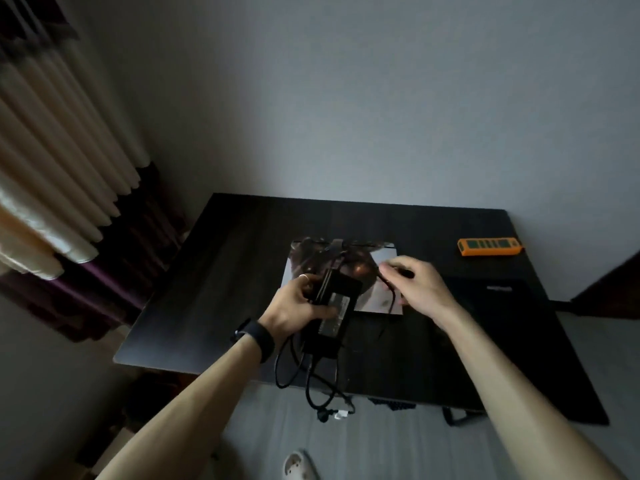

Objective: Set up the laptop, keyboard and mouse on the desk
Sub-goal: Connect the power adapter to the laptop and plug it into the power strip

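Note:
My left hand [298, 308] grips a black laptop power brick [337, 308] above the dark desk [214, 271]. My right hand [417, 284] pinches the brick's thin black cable [390, 292] to its right. More cable loops [311, 382] hang off the desk's front edge, ending in a plug. Under the brick lies a printed mouse pad [384, 258] with a dark picture. A closed black laptop [498, 296] rests on the desk to the right of my right hand. No keyboard or mouse is visible on the desk.
An orange power strip [489, 247] lies at the desk's back right. Curtains [62, 188] hang at the left, a grey wall stands behind the desk. A slippered foot [299, 465] shows on the grey floor below. Something dark sits under the desk's front edge.

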Tool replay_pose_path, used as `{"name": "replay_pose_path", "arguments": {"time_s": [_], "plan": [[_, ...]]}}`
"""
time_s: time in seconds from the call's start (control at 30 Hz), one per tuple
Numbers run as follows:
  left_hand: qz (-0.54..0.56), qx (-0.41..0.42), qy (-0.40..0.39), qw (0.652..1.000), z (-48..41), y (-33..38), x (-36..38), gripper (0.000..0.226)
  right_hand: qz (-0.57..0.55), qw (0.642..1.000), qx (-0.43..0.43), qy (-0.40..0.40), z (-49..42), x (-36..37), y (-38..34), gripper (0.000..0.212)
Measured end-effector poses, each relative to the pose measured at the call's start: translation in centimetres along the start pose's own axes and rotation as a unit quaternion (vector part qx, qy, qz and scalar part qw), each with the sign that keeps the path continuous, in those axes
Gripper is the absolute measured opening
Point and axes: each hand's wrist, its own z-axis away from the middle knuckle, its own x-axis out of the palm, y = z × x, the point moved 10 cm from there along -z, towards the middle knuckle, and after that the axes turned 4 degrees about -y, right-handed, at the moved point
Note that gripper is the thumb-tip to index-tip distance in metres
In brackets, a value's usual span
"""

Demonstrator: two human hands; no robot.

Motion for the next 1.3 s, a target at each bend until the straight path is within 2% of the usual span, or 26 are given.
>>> {"name": "replay_pose_path", "arguments": {"time_s": [0.07,0.13,0.23,0.3,0.37,0.5,0.6,0.7,0.83,0.9,1.03,1.13,1.23,1.3], "plan": [[0.075,-0.014,-0.001,0.997,-2.4,0.5,-0.8,0.055,0.056,0.998,-0.010,0.026,-1.4,-1.1,1.1,0.016],[0.122,-0.019,-0.010,0.992,-5.0,1.8,-1.6,0.047,0.069,0.996,-0.002,0.053,-2.7,-1.6,1.9,0.025],[0.164,-0.017,-0.030,0.986,-7.8,4.3,-2.4,0.038,0.019,0.992,0.048,0.115,-3.8,-1.9,2.5,0.049],[0.195,-0.017,-0.030,0.980,-9.9,5.8,-3.2,0.036,-0.008,0.990,0.072,0.117,-4.7,-1.0,2.4,0.063],[0.227,-0.013,-0.038,0.973,-11.8,6.8,-3.5,0.041,-0.039,0.993,0.074,0.085,-5.8,0.2,1.7,0.057],[0.268,-0.013,-0.066,0.961,-15.0,8.0,-2.4,0.044,-0.208,0.976,0.049,-0.034,-8.0,3.3,-1.5,0.033],[0.275,-0.022,-0.089,0.957,-16.9,8.1,-1.0,0.046,-0.218,0.974,0.056,-0.030,-10.0,2.7,-1.9,0.026],[0.213,-0.017,-0.092,0.972,-18.8,8.3,-0.9,0.042,-0.213,0.975,0.065,0.012,-11.5,0.0,-0.6,0.026],[0.054,-0.002,-0.021,0.998,-22.9,6.5,-4.6,0.046,-0.268,0.953,0.100,0.101,-13.5,-5.9,2.5,0.021],[-0.027,-0.005,-0.005,1.000,-24.6,6.2,-6.0,0.048,-0.275,0.949,0.118,0.102,-15.0,-8.5,4.2,0.022],[-0.032,-0.037,0.049,0.998,-26.9,6.4,-7.8,0.029,-0.306,0.935,0.148,0.106,-18.0,-12.2,8.1,0.025],[-0.019,-0.082,0.119,0.989,-28.0,5.0,-10.1,0.034,-0.353,0.903,0.177,0.167,-19.8,-15.0,11.6,0.022],[-0.117,-0.130,0.149,0.973,-26.5,3.8,-11.5,0.047,-0.381,0.870,0.224,0.219,-20.7,-17.1,15.2,0.014],[-0.112,-0.165,0.182,0.963,-25.3,2.1,-12.2,0.050,-0.387,0.855,0.247,0.240,-21.3,-18.1,17.7,0.019]]}}
